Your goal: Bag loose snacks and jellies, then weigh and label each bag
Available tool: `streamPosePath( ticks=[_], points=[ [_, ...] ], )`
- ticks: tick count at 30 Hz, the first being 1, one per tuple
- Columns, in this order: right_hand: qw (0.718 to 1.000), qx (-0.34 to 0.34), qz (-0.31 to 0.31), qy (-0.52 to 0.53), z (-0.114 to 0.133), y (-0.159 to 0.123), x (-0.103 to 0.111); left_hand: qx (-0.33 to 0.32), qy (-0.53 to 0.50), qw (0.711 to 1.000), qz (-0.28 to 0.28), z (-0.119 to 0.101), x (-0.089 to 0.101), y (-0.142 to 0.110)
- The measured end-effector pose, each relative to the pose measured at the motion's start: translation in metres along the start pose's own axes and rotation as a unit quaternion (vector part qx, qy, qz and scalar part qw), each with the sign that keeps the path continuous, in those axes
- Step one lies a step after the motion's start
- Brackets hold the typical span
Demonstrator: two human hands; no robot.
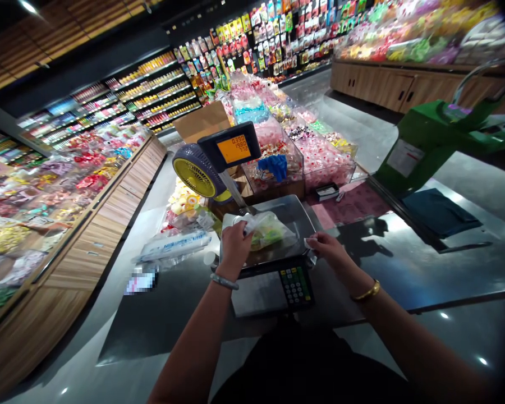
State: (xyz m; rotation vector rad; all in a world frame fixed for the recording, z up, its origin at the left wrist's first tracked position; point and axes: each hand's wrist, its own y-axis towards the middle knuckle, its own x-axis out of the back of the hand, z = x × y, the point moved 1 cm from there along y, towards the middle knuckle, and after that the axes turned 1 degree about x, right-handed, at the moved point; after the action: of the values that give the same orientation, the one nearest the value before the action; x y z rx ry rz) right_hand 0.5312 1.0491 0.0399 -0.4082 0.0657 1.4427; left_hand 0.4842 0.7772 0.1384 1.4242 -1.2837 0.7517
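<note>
A clear plastic bag (pixel 273 231) with yellow-green contents lies on the metal pan of a weighing scale (pixel 301 212). My left hand (pixel 235 247), with a bracelet at the wrist, is closed on the bag's gathered top at the pan's left side. Just off the pan's right edge, my right hand (pixel 329 249) pinches a small white label (pixel 310 244). The scale's lit orange display (pixel 235 148) stands on a post behind the pan. Its keypad (pixel 295 285) faces me below the bag.
A yellow and grey fan (pixel 197 171) stands left of the display. Rolled plastic bags (pixel 174 245) and a blurred-out flat item (pixel 141 281) lie left. Behind are candy bins (pixel 322 160) with a blue glove (pixel 273 166). A green stand (pixel 421 143) rises at right, near a dark folded sheet (pixel 440 209).
</note>
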Motion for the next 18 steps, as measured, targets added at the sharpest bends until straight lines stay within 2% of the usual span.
streamPosePath(
  ticks=[4,7,10,14,18],
  points=[
    [1.000,0.011,0.004,0.016,0.012,-0.010,-0.014,-0.003,-0.067,0.997,-0.036,0.016,0.009,-0.009],
    [0.995,0.095,0.015,-0.027,0.023,-0.018,-0.024,0.008,-0.110,0.992,-0.060,0.022,0.019,-0.019],
    [0.984,0.163,0.041,-0.065,0.030,-0.027,-0.031,0.019,-0.143,0.987,-0.071,0.020,0.032,-0.033],
    [0.979,0.171,0.098,-0.058,0.033,-0.037,-0.036,0.028,-0.176,0.981,-0.078,0.011,0.048,-0.051],
    [0.977,0.178,0.105,-0.042,0.032,-0.041,-0.041,0.032,-0.210,0.974,-0.081,0.007,0.060,-0.062]
  ],
)
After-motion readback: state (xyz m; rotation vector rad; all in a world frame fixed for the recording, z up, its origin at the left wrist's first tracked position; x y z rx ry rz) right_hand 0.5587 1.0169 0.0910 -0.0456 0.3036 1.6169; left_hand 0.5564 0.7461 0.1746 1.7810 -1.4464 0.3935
